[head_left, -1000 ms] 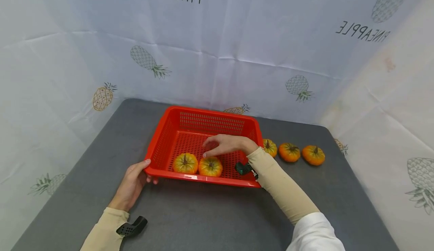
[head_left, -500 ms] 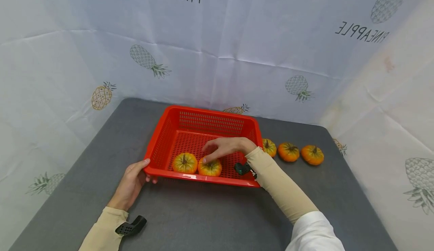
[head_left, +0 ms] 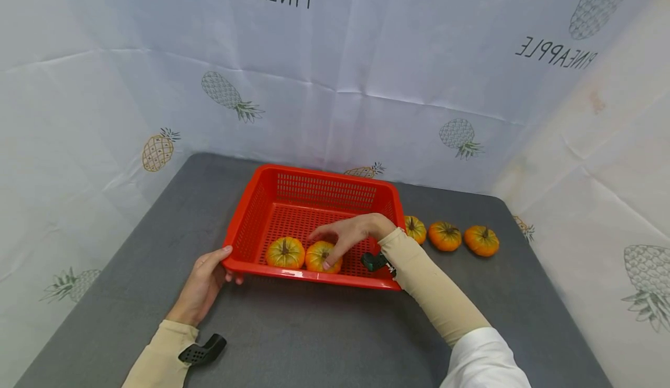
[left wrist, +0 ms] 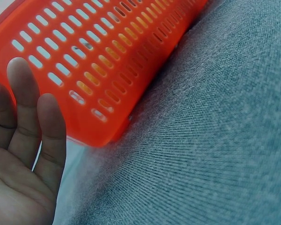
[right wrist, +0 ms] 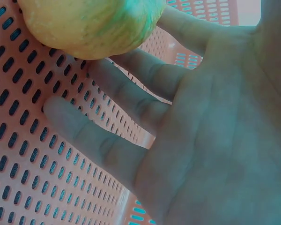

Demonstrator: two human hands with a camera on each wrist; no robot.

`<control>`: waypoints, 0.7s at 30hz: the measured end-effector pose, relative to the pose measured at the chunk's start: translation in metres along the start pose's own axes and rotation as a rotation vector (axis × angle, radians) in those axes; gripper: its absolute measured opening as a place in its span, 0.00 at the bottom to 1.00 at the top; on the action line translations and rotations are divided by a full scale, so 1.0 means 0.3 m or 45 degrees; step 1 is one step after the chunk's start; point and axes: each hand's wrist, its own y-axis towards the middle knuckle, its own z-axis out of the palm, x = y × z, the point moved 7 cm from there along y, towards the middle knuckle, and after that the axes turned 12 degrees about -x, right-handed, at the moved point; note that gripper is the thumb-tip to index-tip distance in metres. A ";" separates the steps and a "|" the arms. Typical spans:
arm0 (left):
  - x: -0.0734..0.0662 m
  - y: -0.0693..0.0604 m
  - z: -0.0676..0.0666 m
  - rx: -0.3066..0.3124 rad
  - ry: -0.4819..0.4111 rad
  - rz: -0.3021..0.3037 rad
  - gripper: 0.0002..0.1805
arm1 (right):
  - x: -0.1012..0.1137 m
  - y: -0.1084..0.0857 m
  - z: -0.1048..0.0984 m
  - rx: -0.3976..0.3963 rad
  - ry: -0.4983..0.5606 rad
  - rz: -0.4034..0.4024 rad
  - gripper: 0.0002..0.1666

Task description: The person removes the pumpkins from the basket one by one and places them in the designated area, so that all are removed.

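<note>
Two pumpkins (head_left: 285,252) lie in the basket (head_left: 330,175), three (head_left: 445,237) right of it on the table (head_left: 303,330).

The red basket (head_left: 314,276) is plastic, glossy along the rim, with smooth slotted walls. The pumpkins (head_left: 285,255) show ribbed, smooth skin with slight sheen; their stems (head_left: 285,247) look dry and rough. The desk (head_left: 293,330) appears matt and woven, finely ribbed. The pineapple-print curtain (head_left: 335,39) is thin, creased sheeting. Beige sleeves (head_left: 429,283) are smooth matt cloth.
</note>
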 end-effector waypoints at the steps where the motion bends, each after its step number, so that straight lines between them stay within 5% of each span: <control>1: 0.000 0.001 0.000 0.001 -0.003 0.001 0.23 | 0.000 -0.001 0.001 0.008 -0.002 -0.003 0.53; 21: -0.003 -0.001 0.000 0.012 0.000 0.032 0.22 | -0.005 0.007 -0.006 -0.070 -0.041 0.016 0.43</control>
